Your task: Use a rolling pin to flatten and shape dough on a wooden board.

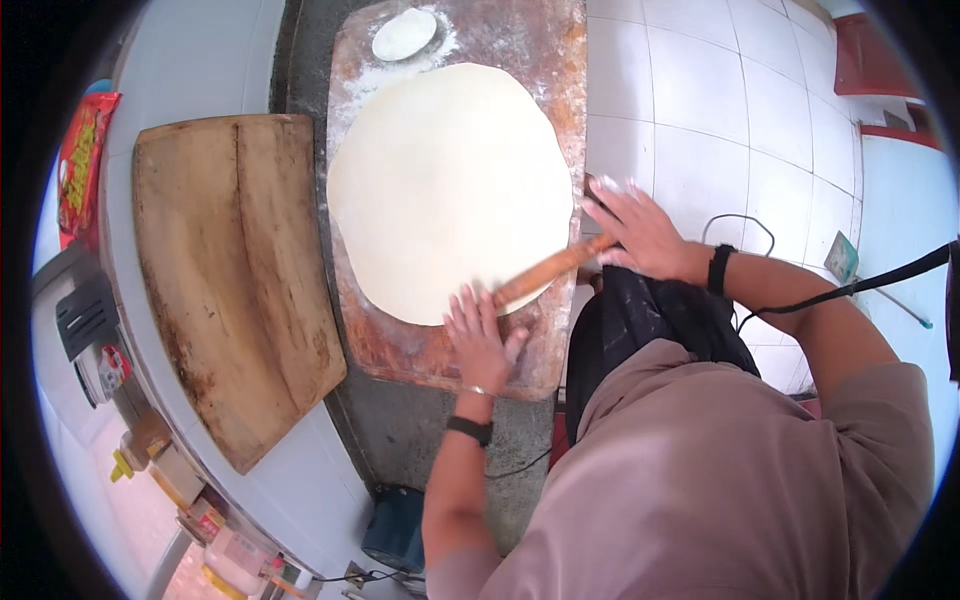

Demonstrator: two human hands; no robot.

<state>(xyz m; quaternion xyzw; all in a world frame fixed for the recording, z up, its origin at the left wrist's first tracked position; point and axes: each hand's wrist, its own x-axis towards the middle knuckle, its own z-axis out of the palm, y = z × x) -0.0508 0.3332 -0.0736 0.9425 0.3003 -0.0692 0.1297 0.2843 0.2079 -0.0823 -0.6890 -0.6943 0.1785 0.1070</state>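
A wide, thin round sheet of dough (450,187) is spread over a worn, floured wooden board (420,349). Slantwise across the sheet's near right edge runs a wooden rolling pin (551,268). My left hand (482,341) rests at the pin's lower left end, fingers stretched out and thumb apart. Over the upper right end, beyond the board's edge, lies my right hand (637,229), its floury fingers spread. Both hands partly cover the pin's ends. A small white dish (405,34) of flour sits at the board's far left, loose flour around it.
A second, stained wooden board (240,277) leans against the tiled wall on the left. Beyond it, a ledge holds a red packet (86,161), a black slotted turner (86,315) and several containers. A dark bucket (394,529) stands lower left. White floor tiles (697,82) lie right.
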